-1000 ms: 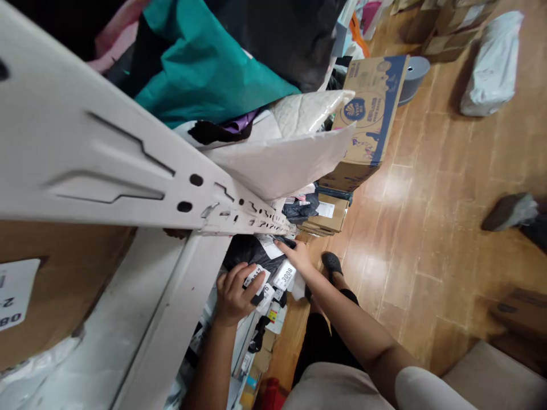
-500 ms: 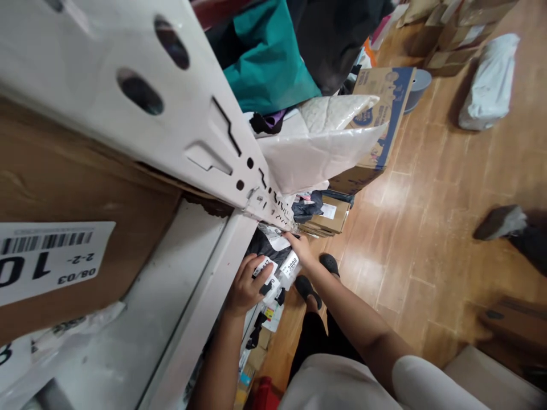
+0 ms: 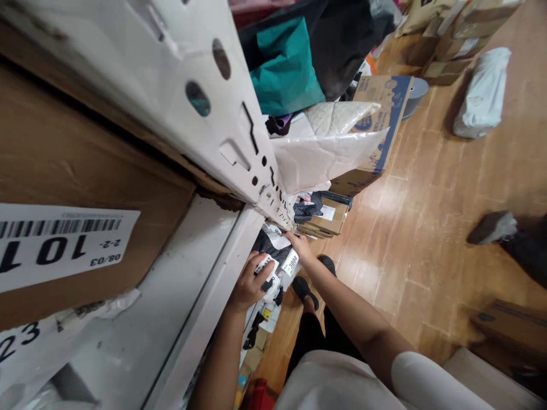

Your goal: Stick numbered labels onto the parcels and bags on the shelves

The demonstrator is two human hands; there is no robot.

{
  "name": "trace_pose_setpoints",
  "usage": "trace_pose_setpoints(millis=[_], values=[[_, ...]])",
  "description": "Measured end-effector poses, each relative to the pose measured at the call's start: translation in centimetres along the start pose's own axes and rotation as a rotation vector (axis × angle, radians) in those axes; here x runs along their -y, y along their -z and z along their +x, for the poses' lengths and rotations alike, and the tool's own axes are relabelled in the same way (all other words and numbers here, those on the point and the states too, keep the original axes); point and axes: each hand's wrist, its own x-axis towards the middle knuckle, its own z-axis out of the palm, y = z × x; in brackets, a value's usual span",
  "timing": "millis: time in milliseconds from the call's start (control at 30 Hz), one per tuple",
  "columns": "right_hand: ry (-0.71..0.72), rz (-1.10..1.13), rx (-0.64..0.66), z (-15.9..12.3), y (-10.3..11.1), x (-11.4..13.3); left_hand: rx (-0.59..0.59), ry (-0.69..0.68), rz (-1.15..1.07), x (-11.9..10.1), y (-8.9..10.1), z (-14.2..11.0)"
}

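I look down along a white metal shelf post (image 3: 200, 108). Low on the rack, my left hand (image 3: 250, 283) is curled round a dark bagged parcel with a white numbered tag (image 3: 265, 264). Just beyond it my right hand (image 3: 300, 245) reaches into the shelf, its fingers resting on black bagged parcels (image 3: 267, 244). A second white tag reading 3008 (image 3: 291, 262) hangs between the two hands. The right fingertips are partly hidden by the post and the bags.
A brown carton with a barcode label (image 3: 60, 239) fills the shelf at left. Teal and black bags (image 3: 286, 68) pile up beyond, with a white plastic bag (image 3: 329, 148) and a printed carton (image 3: 380, 119). Boxes and a grey parcel (image 3: 482, 97) lie on the wood floor. Someone's shoe (image 3: 491, 228) shows at right.
The view has swung left and closer to the shelf, bringing the labelled carton into sight. Both hands stay on the tagged parcels in nearly the same grip.
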Motion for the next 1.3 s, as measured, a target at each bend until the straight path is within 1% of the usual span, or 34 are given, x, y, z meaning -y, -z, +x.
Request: trace_pose_setpoints(millis=[100,233,367,467,533,600,667,733,767,833,933,1000,1067,1133,1167,1233,1300], values=[[-0.011,0.012,0.012,-0.1,-0.1,-0.2,-0.003,0.019,-0.024,-0.3,0.4,0.5],[-0.018,0.04,0.036,-1.1,0.2,-0.6,-0.074,0.068,-0.108,-0.6,0.8,1.2],[0.035,0.054,0.053,-2.9,1.6,-1.5,-0.092,0.072,-0.129,-0.6,0.8,1.3],[0.076,0.053,0.054,-4.1,3.0,-3.1,-0.095,0.064,-0.125,-0.5,0.8,1.0],[0.099,0.042,0.1,-5.1,3.9,-4.6,-0.061,0.056,-0.102,-0.5,0.8,1.0],[0.116,0.012,0.193,-6.4,4.3,-6.1,0.008,0.081,-0.07,-0.8,0.9,1.3],[0.125,-0.033,0.292,-7.8,4.0,-7.2,0.082,0.176,-0.042,-1.3,0.8,2.1],[0.148,-0.077,0.337,-8.9,3.1,-7.7,0.129,0.306,-0.014,-1.8,0.5,3.4],[0.17,-0.095,0.33,-9.2,2.6,-7.6,0.143,0.355,0.001,-2.0,0.3,4.2],[0.226,-0.119,0.266,-9.0,1.3,-7.0,0.16,0.405,0.027,-2.3,-0.3,5.8],[0.301,-0.134,0.178,-7.3,0.0,-4.9,0.184,0.422,0.045,-2.5,-1.2,7.5],[0.323,-0.135,0.193,-5.7,-0.3,-3.1,0.187,0.411,0.006,-2.6,-1.3,7.9],[0.319,-0.124,0.248,-4.3,-0.2,-1.6,0.152,0.393,-0.07,-3.1,-0.8,7.2],[0.293,-0.094,0.302,-3.5,0.4,-0.7,0.079,0.394,-0.141,-4.2,0.3,5.6],[0.274,-0.071,0.314,-3.3,0.9,-0.6,0.024,0.404,-0.167,-5.0,1.0,4.4],[0.233,-0.019,0.285,-3.6,2.8,-0.9,-0.101,0.423,-0.22,-7.0,2.2,1.3],[0.203,0.034,0.19,-4.7,5.6,-2.0,-0.199,0.423,-0.297,-9.2,2.8,-2.2]])
